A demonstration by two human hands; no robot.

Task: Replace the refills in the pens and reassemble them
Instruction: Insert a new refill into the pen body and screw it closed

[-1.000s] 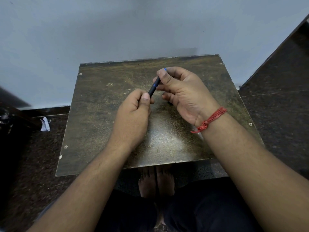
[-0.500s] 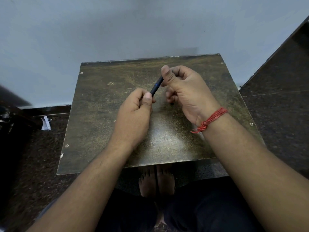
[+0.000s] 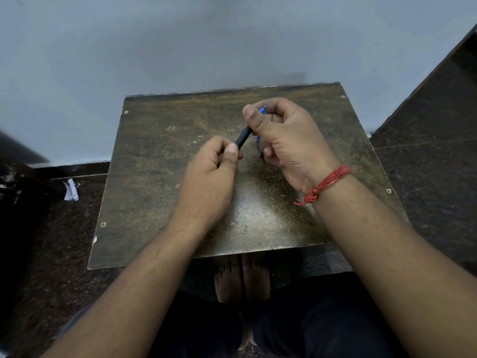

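A dark pen [image 3: 243, 137] with a blue tip slants up to the right above the middle of a worn brown table [image 3: 160, 177]. My left hand [image 3: 209, 177] pinches its lower end between thumb and fingers. My right hand [image 3: 284, 140], a red thread around its wrist, closes around the upper end, with the thumb pressed on the barrel. The blue tip pokes out above that thumb. A second blue piece [image 3: 259, 144] shows under the right palm, mostly hidden by the fingers.
The small table stands against a pale grey wall [image 3: 206, 42]. Dark speckled floor lies on both sides, with a scrap of white paper [image 3: 70, 189] on the left. My bare feet [image 3: 241, 277] show below the table's near edge.
My right hand has slid up along the pen and curled tighter around its upper end, and the blue tip shows again above the thumb. The left hand has kept its grip and place.
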